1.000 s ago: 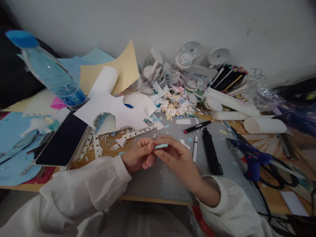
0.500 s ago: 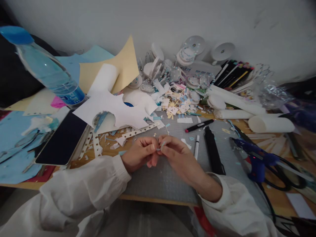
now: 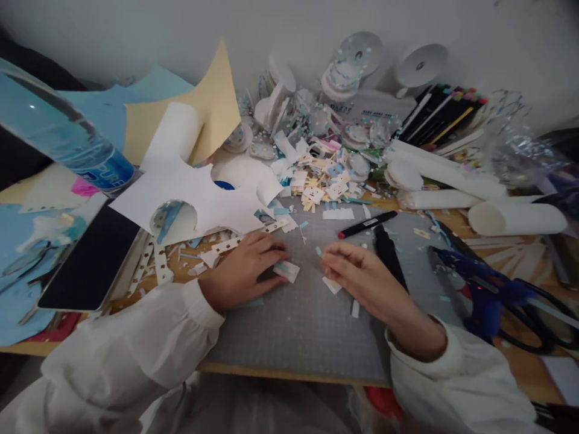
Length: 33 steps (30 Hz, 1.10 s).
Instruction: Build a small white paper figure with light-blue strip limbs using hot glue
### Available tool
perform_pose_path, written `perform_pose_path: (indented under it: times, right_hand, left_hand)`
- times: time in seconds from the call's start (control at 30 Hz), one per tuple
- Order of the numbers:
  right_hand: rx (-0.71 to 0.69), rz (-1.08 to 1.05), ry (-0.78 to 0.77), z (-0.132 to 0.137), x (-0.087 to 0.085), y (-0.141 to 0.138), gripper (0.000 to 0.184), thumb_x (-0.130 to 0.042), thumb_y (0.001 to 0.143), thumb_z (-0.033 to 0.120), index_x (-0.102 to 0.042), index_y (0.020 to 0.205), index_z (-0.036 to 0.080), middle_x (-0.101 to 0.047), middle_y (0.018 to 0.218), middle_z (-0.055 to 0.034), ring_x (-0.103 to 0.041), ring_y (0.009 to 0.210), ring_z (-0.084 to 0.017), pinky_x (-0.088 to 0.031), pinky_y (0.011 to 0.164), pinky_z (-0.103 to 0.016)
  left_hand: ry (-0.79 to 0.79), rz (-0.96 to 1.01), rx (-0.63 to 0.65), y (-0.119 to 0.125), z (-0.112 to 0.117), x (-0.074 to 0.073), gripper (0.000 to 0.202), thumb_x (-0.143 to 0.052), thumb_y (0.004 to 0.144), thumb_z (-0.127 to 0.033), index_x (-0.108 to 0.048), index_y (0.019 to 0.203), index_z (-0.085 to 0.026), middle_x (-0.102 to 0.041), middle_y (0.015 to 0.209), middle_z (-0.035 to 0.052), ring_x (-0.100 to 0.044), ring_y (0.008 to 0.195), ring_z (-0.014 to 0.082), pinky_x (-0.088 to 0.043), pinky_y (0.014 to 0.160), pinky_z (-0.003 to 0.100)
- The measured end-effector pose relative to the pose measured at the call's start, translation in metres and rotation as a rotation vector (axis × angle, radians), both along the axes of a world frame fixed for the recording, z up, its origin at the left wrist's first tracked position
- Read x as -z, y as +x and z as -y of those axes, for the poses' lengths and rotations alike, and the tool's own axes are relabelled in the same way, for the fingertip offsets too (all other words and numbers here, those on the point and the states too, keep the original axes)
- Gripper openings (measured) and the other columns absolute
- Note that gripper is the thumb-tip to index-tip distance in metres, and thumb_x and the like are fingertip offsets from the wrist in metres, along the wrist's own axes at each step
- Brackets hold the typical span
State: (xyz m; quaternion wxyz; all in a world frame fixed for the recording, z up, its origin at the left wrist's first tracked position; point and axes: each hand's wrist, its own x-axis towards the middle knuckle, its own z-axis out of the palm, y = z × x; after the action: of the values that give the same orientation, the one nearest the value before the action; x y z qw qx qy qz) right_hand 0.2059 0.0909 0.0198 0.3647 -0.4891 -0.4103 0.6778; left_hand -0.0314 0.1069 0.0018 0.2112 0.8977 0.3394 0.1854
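My left hand (image 3: pixel 244 270) lies low on the grey cutting mat (image 3: pixel 298 325), its fingertips closed on a small white paper piece (image 3: pixel 287 270) with a blue edge. My right hand (image 3: pixel 362 276) hovers just to the right, thumb and forefinger pinched on a tiny light-blue paper strip (image 3: pixel 319 251). A gap of bare mat separates the two hands. More white scraps (image 3: pixel 332 284) lie on the mat under the right hand. Both arms wear white sleeves.
A water bottle (image 3: pixel 63 141), a dark phone (image 3: pixel 90 259) and a cut white sheet (image 3: pixel 199 193) lie to the left. A black marker (image 3: pixel 366 224), a black tool (image 3: pixel 386 253), a blue glue gun (image 3: pixel 479 286), scissors (image 3: pixel 543 316) and white rolls (image 3: pixel 515 218) lie to the right. A pile of small cutouts (image 3: pixel 323 181) sits behind.
The hands were together, holding the blue strip between them. They have parted: the left dropped onto the white piece on the mat, the right moved right with the blue bit.
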Motion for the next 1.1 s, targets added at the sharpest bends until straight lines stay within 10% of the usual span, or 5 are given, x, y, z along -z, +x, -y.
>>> perform_pose_path:
  times: [0.23,0.67,1.1]
  right_hand:
    - [-0.197,0.160,0.054,0.006,-0.002,-0.005,0.020,-0.068,0.080,0.038,-0.063,0.076,0.020,-0.053,0.065,0.0046,-0.044,0.059,-0.008,-0.035,0.055,-0.021]
    - [-0.322,0.103,-0.075,0.012,-0.015,-0.010,0.032,-0.077,0.069,0.040,-0.054,0.067,0.018,-0.045,0.057,0.0065,-0.037,0.051,-0.006,-0.031,0.046,-0.020]
    - [-0.325,0.026,-0.024,0.015,-0.019,-0.009,0.024,-0.072,0.072,0.029,-0.051,0.068,0.019,-0.047,0.059,0.0057,-0.039,0.051,-0.006,-0.033,0.045,-0.019]
  left_hand:
    - [-0.100,0.139,-0.036,0.004,0.006,-0.003,0.022,-0.066,0.086,-0.033,-0.064,0.100,-0.017,-0.067,0.097,0.0068,-0.060,0.094,0.0208,-0.047,0.085,0.033]
    - [-0.956,0.602,-0.150,0.017,0.021,-0.023,0.024,-0.078,0.068,-0.015,-0.065,0.088,-0.013,-0.060,0.070,-0.0024,-0.053,0.060,0.0065,-0.043,0.053,0.014]
    - [-1.061,0.749,-0.202,0.018,0.021,-0.024,0.028,-0.081,0.063,-0.010,-0.067,0.088,-0.015,-0.063,0.070,-0.0006,-0.060,0.061,0.0100,-0.052,0.056,0.018]
